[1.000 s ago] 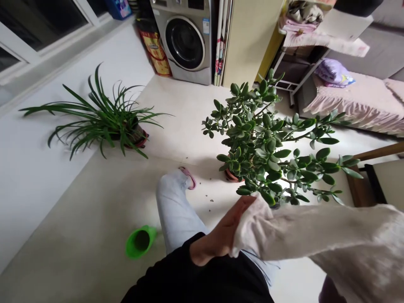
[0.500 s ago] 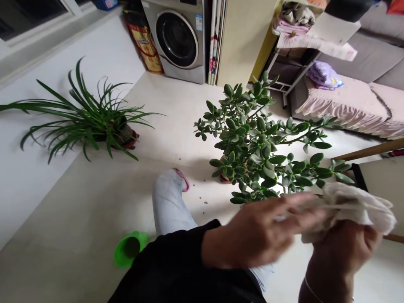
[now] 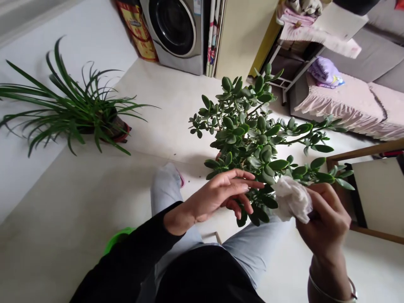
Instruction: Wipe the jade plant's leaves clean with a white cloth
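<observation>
A leafy jade plant (image 3: 252, 139) with thick green leaves stands in front of me. My left hand (image 3: 229, 191) reaches over its near leaves, fingers spread and holding nothing; whether the fingertips touch a leaf I cannot tell. At the plant's right front, my right hand (image 3: 326, 210) is closed on a crumpled white cloth (image 3: 292, 198). The cloth is bunched up beside the leaves. The plant's pot is almost wholly hidden by foliage.
A long-leaved potted plant (image 3: 91, 113) stands on the floor by the left wall. A green bucket (image 3: 117, 239) is partly behind my left sleeve. At the back are a washing machine (image 3: 173, 29) and a sofa (image 3: 356, 92). A wood-framed piece (image 3: 375, 193) is at right.
My left hand has come away from the cloth, moving left to the leaves and spreading its fingers. My right hand has brought the cloth, now more bunched, left toward the plant. The view has shifted slightly.
</observation>
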`<action>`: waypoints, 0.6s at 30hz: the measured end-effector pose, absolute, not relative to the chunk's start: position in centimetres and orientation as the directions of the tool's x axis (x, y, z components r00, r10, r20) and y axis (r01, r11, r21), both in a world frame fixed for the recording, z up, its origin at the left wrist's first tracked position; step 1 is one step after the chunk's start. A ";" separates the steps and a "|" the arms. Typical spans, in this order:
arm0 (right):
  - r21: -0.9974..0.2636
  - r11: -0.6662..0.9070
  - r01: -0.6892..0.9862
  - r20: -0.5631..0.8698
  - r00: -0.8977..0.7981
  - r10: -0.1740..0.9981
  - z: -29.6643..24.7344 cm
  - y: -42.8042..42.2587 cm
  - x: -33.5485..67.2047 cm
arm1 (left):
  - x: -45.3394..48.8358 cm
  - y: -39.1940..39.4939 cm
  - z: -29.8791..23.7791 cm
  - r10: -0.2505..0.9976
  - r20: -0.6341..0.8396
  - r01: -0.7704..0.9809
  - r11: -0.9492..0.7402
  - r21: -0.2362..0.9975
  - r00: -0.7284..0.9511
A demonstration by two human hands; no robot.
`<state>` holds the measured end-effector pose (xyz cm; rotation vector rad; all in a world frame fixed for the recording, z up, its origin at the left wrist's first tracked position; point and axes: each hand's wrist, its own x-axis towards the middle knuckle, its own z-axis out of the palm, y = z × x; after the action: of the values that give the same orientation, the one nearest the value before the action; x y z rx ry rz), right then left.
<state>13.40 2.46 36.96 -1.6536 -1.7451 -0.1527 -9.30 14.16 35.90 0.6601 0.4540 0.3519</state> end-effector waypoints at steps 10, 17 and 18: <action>-0.410 0.222 0.885 0.363 -0.065 0.930 36.5 3.5 14.8 | -7.8 14.8 37.1 0.228 -0.254 -0.183 0.965 0.189 0.940; -0.450 0.234 0.862 0.297 -0.103 0.949 37.1 4.7 15.3 | -7.4 14.1 37.6 0.245 -0.272 -0.209 0.965 0.157 0.931; -0.450 0.223 0.865 0.263 -0.110 0.958 37.2 4.9 15.2 | -7.4 14.1 37.5 0.242 -0.263 -0.205 0.966 0.160 0.934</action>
<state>15.21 4.94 37.20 -1.6751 -2.0080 0.2492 -7.41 14.07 37.50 0.1308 0.2849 0.2295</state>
